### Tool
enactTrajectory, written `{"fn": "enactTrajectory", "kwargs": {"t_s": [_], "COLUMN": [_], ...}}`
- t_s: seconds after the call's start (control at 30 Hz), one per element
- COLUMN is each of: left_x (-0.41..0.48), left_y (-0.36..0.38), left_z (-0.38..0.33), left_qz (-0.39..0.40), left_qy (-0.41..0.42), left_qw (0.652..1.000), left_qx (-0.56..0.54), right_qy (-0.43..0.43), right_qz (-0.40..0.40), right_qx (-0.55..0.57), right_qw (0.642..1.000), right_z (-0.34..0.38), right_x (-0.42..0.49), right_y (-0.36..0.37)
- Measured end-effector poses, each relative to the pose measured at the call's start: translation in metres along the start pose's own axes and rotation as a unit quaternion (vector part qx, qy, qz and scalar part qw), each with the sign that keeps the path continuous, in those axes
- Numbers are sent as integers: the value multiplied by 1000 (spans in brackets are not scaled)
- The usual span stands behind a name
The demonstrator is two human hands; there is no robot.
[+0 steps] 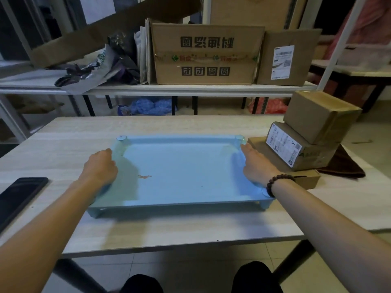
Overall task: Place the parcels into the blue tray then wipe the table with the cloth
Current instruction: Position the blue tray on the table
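A: Tray?
B: Tray [182,174] empty, mid-table; my left hand [99,170] and right hand [257,166] each grip a side rim.
A: Outstanding?
B: Parcels [304,136] stacked right; cloth [344,166] beneath, unused. Nothing done.

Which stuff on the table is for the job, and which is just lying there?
For the job:
blue tray, held by left hand and right hand
stacked parcels
brown cloth

Just lying about:
black phone
big cardboard boxes on the shelf behind
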State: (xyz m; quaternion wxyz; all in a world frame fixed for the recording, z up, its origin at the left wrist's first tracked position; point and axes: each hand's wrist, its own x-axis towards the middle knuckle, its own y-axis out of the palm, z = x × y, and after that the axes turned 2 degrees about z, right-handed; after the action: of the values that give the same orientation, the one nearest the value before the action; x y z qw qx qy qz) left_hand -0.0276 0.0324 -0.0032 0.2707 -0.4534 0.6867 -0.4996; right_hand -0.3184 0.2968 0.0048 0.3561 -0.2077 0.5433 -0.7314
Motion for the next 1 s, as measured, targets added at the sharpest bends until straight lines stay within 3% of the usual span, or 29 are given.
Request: {"fn": "enactTrajectory", "kwargs": {"t_s": [0.53, 0.63, 0.77, 0.83, 1.0], "left_x": [-7, -9, -12, -13, -25], "left_y": [4, 2, -2, -1, 10], "left_z": [-5, -9, -28, -45, -96], "left_qz": [26, 26, -41, -61, -58], "left_qy": [-22, -16, 46, 88, 167], "left_qw": [999, 999, 997, 993, 984], "left_qx": [2, 22, 40, 49, 37], "right_qy": [-18, -42, -76, -46, 100], "right_qz": [-13, -60, -253, -318, -304], "right_qx": [-7, -8, -52, -96, -176], "right_qw": [1000, 997, 963, 942, 931], "right_z": [-7, 1, 14, 19, 14], "right_x": [-6, -18, -26, -25, -14], "right_y": [6, -9, -54, -81, -135]}}
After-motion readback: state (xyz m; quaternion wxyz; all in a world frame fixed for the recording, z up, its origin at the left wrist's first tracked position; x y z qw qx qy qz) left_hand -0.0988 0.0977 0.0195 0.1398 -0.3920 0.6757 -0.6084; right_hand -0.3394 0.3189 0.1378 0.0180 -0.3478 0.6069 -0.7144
